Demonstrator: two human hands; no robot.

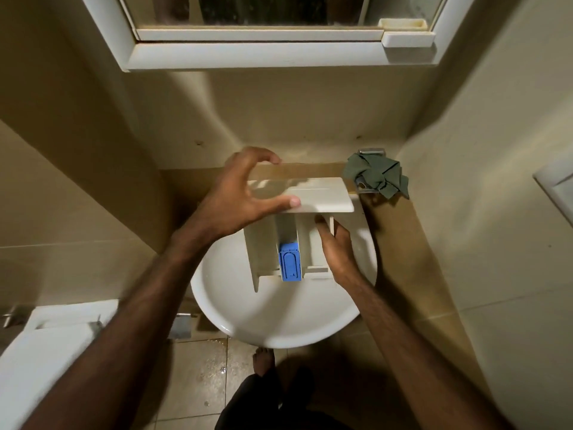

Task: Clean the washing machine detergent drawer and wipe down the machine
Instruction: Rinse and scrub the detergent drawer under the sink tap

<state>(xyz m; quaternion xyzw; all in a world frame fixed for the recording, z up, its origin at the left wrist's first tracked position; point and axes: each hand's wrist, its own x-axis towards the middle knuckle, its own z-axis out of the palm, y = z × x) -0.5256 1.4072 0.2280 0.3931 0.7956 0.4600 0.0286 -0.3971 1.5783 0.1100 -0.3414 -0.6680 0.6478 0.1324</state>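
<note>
The white detergent drawer (313, 197), with a blue insert (290, 261) in its middle compartment, hangs over the round white sink (279, 318). My left hand (242, 193) spans the drawer's front panel at its left end, thumb on the near edge and fingers curled over the far edge. My right hand (336, 249) grips the drawer's right side wall from below. A crumpled green cloth (376, 176) lies on the ledge behind the sink, at the right, apart from both hands.
A brown ledge (400, 218) runs behind and right of the sink. A white-framed window (257, 54) sits above. A white toilet (46, 346) stands at lower left. The tiled floor (198, 380) is wet, and a bare foot (263, 361) is below the sink.
</note>
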